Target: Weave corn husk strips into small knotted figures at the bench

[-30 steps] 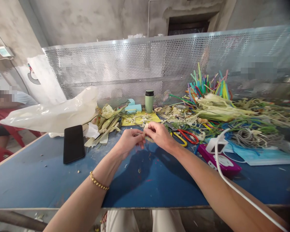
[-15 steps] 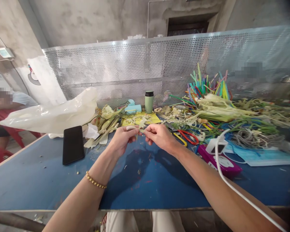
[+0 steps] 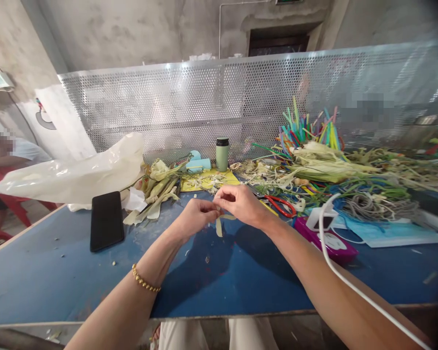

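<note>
Both hands meet over the middle of the blue table. My left hand (image 3: 197, 215) is closed in a pinch, its fingertips against those of my right hand (image 3: 240, 204). The right hand also pinches, thumb and forefinger forming a ring. A pale, narrow husk strip (image 3: 219, 227) hangs below the joined fingertips, with another pale end out to the right under the right hand. The part between the fingers is hidden. Just beyond lies a yellow sheet (image 3: 228, 179) with pale scraps. Red-handled scissors (image 3: 285, 208) rest right of my right hand.
A black phone (image 3: 107, 221) and a white plastic bag (image 3: 76, 172) lie left. A green bottle (image 3: 222, 155) stands behind the hands. Dried husks (image 3: 332, 163), coloured pipe cleaners (image 3: 306, 127), a purple box (image 3: 326, 238) and a white cable (image 3: 323, 228) occupy the right. A person sits far left.
The hands have drawn closer together and the right hand has turned over the left fingertips. The pale strip, earlier raised above the fingers, now hangs below them.
</note>
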### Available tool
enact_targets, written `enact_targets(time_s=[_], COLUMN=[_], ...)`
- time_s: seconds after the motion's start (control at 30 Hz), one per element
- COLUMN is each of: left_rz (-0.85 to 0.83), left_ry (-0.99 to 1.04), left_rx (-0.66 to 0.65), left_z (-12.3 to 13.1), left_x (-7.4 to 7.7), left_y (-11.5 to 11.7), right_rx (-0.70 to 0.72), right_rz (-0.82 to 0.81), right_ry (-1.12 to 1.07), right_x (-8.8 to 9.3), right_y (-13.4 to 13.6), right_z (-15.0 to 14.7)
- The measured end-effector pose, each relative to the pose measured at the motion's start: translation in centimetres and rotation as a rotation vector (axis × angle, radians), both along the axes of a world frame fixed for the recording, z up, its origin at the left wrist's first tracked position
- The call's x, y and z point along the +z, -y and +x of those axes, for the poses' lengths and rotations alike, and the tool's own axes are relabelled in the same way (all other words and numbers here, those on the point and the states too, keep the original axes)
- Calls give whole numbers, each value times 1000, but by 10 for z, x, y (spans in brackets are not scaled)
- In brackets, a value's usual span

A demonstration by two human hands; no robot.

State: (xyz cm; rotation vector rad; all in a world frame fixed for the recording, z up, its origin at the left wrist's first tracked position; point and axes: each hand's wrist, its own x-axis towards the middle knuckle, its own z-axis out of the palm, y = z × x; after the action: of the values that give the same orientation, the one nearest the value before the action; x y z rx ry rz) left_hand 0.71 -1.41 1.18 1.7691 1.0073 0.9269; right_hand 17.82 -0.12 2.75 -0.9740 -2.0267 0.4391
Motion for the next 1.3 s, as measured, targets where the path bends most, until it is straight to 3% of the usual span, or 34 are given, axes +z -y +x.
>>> enact_targets(time_s=[0.13, 0.23, 0.43, 0.77, 1.13, 1.3], left_rz=[11, 8, -18, -89, -146, -140], left_ry=[-9, 7, 22, 182, 291, 294], left_rx=[-78, -43, 46, 1, -3, -25], left_z=[-4, -5, -4, -6, -10, -10], left_x=[1, 3, 1, 3, 7, 5], left_y=[0, 0, -3, -5, -6, -7], right_rx=[55, 65, 49, -26, 17, -49], right_rz=[-150, -175, -52, 234, 349, 420], right_ry=[-139, -174, -143, -25, 96, 156], right_x=[-1, 2, 4, 6, -2, -4], right_y=[-1, -3, -1, 9, 0, 1], right_z=[2, 5, 2, -3, -1, -2])
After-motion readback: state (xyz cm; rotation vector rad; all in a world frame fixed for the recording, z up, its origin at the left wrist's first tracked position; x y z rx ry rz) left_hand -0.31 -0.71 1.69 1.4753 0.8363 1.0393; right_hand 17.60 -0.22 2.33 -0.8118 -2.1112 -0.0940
